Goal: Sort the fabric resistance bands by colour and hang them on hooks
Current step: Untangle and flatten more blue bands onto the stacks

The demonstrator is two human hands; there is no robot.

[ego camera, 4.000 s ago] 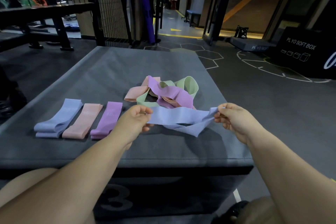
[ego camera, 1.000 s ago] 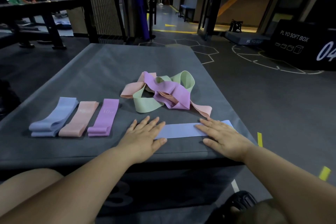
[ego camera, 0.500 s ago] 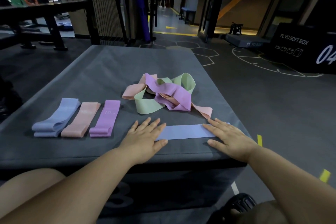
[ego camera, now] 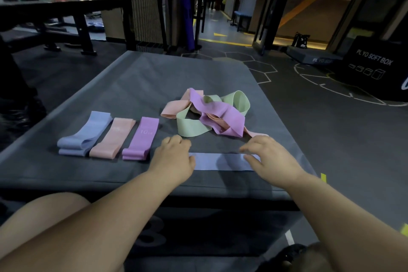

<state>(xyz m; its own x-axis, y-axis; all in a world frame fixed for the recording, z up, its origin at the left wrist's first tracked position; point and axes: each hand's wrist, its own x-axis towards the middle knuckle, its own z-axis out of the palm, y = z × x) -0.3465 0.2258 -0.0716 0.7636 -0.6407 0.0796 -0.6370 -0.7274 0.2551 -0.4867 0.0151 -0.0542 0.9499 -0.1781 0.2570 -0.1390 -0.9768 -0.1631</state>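
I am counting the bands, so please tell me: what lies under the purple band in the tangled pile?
A pink band and a green band pass beneath the purple band. Whether the pink pieces on both sides are one band is hidden by it.

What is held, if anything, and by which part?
Left hand and right hand rest on opposite ends of the flat blue band; any grip cannot be told.

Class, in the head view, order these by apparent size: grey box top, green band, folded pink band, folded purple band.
1. grey box top
2. green band
3. folded pink band and folded purple band: alike, unranked.
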